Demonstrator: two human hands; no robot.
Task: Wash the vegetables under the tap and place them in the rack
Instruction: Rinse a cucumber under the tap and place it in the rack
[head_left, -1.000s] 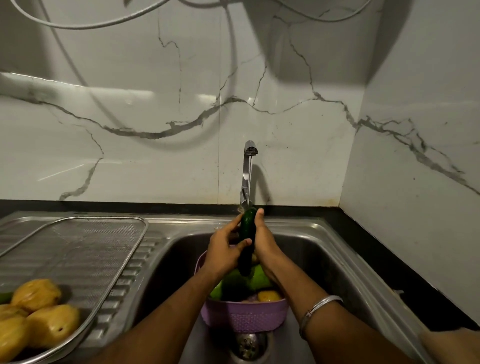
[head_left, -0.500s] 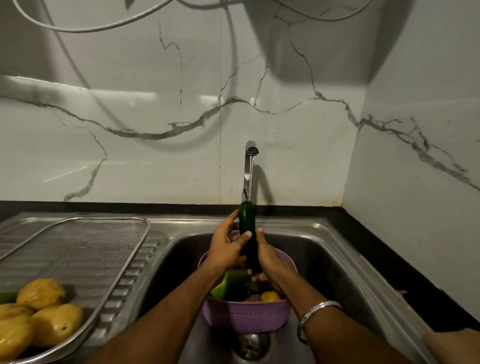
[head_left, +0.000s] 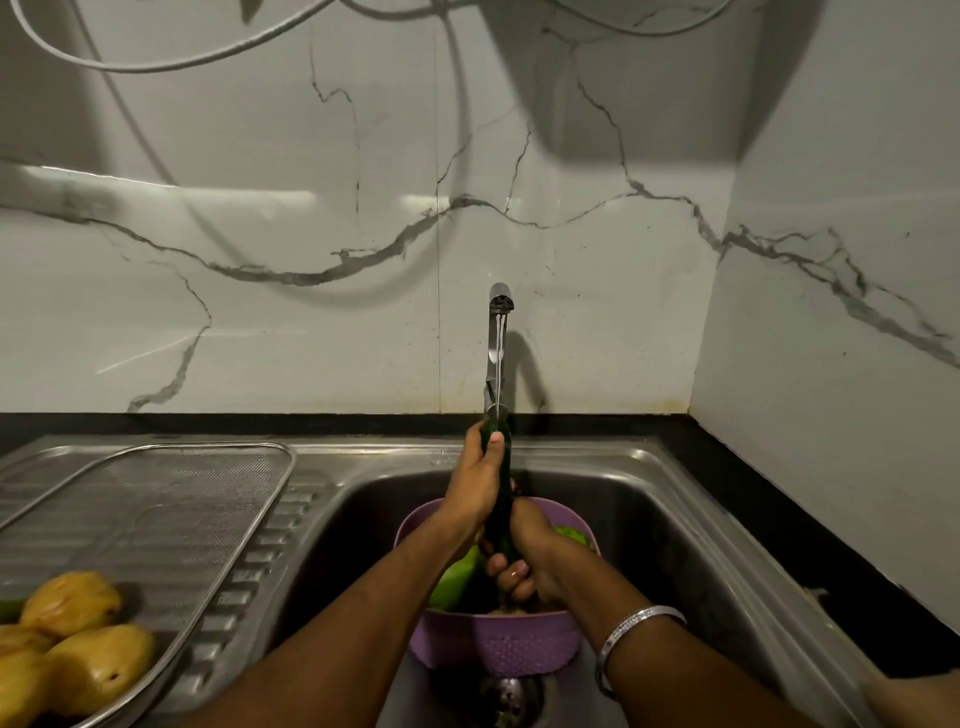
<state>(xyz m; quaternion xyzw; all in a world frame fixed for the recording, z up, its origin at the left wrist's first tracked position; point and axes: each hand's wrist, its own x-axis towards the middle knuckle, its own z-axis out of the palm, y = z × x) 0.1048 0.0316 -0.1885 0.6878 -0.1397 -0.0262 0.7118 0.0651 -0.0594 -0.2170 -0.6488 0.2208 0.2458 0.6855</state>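
Observation:
A long dark green cucumber (head_left: 503, 499) stands nearly upright under the running tap (head_left: 497, 343), over a purple basket (head_left: 493, 644) in the sink. My left hand (head_left: 475, 483) grips its upper end, thumb across the top. My right hand (head_left: 524, 556) grips its lower end just above the basket. Light green vegetables (head_left: 457, 577) lie in the basket, partly hidden by my arms. The metal mesh rack (head_left: 156, 514) lies on the drainboard at the left and holds several yellow vegetables (head_left: 78, 654) at its near end.
The steel sink basin (head_left: 649, 525) has a drain (head_left: 511, 696) just in front of the basket. A black counter strip (head_left: 779, 525) runs along the marble walls at the back and right. A white hose (head_left: 156, 62) hangs across the upper wall.
My left hand has slid up the cucumber to its top end, and my right hand has slid down to its lower end. The cucumber stays under the water stream.

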